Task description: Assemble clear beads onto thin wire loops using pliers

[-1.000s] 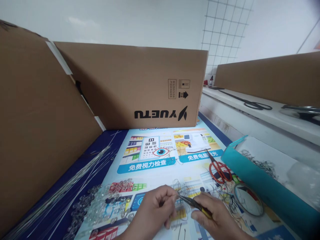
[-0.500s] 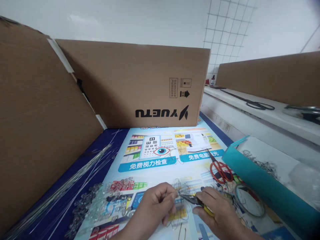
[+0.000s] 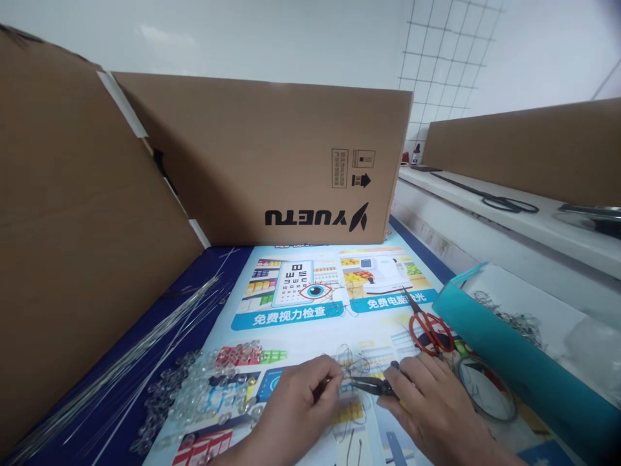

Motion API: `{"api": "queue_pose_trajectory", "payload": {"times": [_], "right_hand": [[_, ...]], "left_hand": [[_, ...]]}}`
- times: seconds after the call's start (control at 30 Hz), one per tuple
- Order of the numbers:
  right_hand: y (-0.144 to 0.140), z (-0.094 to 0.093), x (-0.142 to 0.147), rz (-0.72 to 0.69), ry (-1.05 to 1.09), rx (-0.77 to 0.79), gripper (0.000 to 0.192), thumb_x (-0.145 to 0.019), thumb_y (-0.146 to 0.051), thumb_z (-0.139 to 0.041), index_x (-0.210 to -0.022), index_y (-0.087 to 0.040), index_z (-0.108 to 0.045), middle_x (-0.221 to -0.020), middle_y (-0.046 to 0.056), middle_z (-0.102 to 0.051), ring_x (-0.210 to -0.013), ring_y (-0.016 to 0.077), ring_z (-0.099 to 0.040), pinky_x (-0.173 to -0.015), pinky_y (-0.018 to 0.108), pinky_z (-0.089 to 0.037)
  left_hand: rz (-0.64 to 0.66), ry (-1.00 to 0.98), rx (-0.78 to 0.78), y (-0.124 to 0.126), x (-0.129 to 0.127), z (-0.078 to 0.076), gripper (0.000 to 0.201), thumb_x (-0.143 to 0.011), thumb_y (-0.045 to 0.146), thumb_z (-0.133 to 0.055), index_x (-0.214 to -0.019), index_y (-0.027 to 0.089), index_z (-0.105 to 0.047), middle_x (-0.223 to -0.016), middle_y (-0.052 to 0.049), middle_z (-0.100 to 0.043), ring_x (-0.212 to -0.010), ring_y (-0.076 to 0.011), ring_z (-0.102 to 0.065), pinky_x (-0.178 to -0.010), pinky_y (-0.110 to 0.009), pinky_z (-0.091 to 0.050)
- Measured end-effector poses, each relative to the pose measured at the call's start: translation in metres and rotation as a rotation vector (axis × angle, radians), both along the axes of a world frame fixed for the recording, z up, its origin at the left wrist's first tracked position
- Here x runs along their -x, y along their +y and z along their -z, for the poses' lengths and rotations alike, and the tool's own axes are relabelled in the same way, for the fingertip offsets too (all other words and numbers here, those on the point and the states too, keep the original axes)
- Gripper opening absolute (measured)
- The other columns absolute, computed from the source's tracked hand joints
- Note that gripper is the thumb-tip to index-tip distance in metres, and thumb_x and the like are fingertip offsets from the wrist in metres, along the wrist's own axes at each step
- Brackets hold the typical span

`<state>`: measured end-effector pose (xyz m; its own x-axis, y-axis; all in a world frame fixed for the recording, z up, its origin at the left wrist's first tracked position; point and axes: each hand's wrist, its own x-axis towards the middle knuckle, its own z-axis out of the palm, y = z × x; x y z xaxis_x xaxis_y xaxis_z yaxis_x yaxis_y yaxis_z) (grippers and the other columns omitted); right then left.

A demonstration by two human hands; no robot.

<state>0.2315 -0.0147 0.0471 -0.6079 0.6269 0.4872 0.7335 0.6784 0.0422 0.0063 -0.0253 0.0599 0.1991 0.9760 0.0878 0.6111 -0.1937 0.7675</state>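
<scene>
My left hand [image 3: 301, 404] pinches a small piece of thin wire at its fingertips, low in the middle of the view. My right hand [image 3: 431, 404] grips a pair of dark pliers [image 3: 371, 386] whose tip points left and meets the wire at the left fingertips. Loops of thin wire [image 3: 356, 362] lie on the printed poster [image 3: 291, 310] just beyond both hands. A pile of clear glass beads [image 3: 204, 388] lies to the left of my left hand.
Red-handled scissors [image 3: 429, 327] lie right of the hands, beside a teal box [image 3: 509, 359] holding wire pieces. A round ring [image 3: 485, 388] lies near it. Long straight wires [image 3: 121, 362] run along the left. Cardboard boxes [image 3: 272, 162] stand behind and left. Black scissors [image 3: 504, 202] rest on the white ledge.
The pliers have levelled out and my right hand has closed further over their handles, hiding the yellow grips. The view has tilted slightly.
</scene>
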Motion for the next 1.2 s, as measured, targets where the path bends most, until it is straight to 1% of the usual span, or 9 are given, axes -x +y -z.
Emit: {"api": "queue_pose_trajectory", "payload": {"times": [0.17, 0.27, 0.63, 0.77, 0.9, 1.2], "right_hand": [[-0.003, -0.002, 0.000, -0.017, -0.102, -0.167, 0.021, -0.087, -0.031, -0.052, -0.099, -0.016, -0.060, -0.081, 0.007, -0.058, -0.075, 0.0230, -0.049, -0.073, 0.038, -0.034], [-0.004, -0.004, 0.001, -0.027, -0.127, -0.224, 0.021, -0.088, -0.028, -0.050, -0.100, -0.014, -0.060, -0.081, 0.008, -0.059, -0.075, 0.0233, -0.050, -0.072, 0.038, -0.034], [-0.003, -0.004, 0.002, -0.038, -0.160, -0.273, 0.020, -0.086, -0.026, -0.051, -0.099, -0.014, -0.061, -0.080, 0.008, -0.059, -0.075, 0.0238, -0.051, -0.072, 0.039, -0.035], [-0.003, 0.002, -0.001, -0.035, -0.191, -0.258, 0.023, -0.086, -0.025, -0.052, -0.104, -0.013, -0.059, -0.086, 0.010, -0.060, -0.078, 0.0247, -0.051, -0.072, 0.040, -0.036], [-0.002, 0.005, -0.002, -0.040, -0.209, -0.251, 0.023, -0.087, -0.026, -0.051, -0.105, -0.014, -0.059, -0.086, 0.010, -0.060, -0.078, 0.0240, -0.051, -0.073, 0.039, -0.035], [-0.005, 0.005, -0.002, -0.033, -0.201, -0.217, 0.024, -0.086, -0.023, -0.051, -0.107, -0.014, -0.059, -0.088, 0.009, -0.060, -0.078, 0.0243, -0.051, -0.073, 0.040, -0.036]], "left_hand": [[0.009, 0.072, -0.053, -0.001, 0.000, 0.005, 0.017, -0.077, 0.015, -0.042, -0.067, 0.017, -0.056, -0.058, 0.003, -0.054, -0.053, -0.0093, -0.046, -0.052, -0.019, -0.032], [0.011, 0.095, -0.062, -0.001, -0.001, 0.007, 0.018, -0.077, 0.014, -0.042, -0.066, 0.016, -0.056, -0.056, 0.003, -0.054, -0.052, -0.0092, -0.046, -0.051, -0.019, -0.031], [-0.002, 0.105, -0.050, 0.000, -0.001, 0.007, 0.018, -0.077, 0.015, -0.043, -0.066, 0.016, -0.057, -0.056, 0.003, -0.055, -0.052, -0.0095, -0.047, -0.052, -0.019, -0.032], [-0.001, 0.092, -0.022, 0.000, -0.002, 0.007, 0.018, -0.076, 0.015, -0.043, -0.065, 0.017, -0.057, -0.054, 0.004, -0.052, -0.051, -0.0092, -0.044, -0.050, -0.018, -0.030], [-0.004, 0.091, -0.013, 0.000, -0.001, 0.007, 0.017, -0.073, 0.012, -0.042, -0.064, 0.016, -0.056, -0.054, 0.005, -0.051, -0.051, -0.0088, -0.043, -0.050, -0.018, -0.029], [-0.029, 0.077, 0.009, 0.001, -0.002, 0.004, 0.018, -0.076, 0.015, -0.043, -0.064, 0.016, -0.056, -0.053, 0.004, -0.049, -0.051, -0.0092, -0.041, -0.050, -0.019, -0.029]]}}
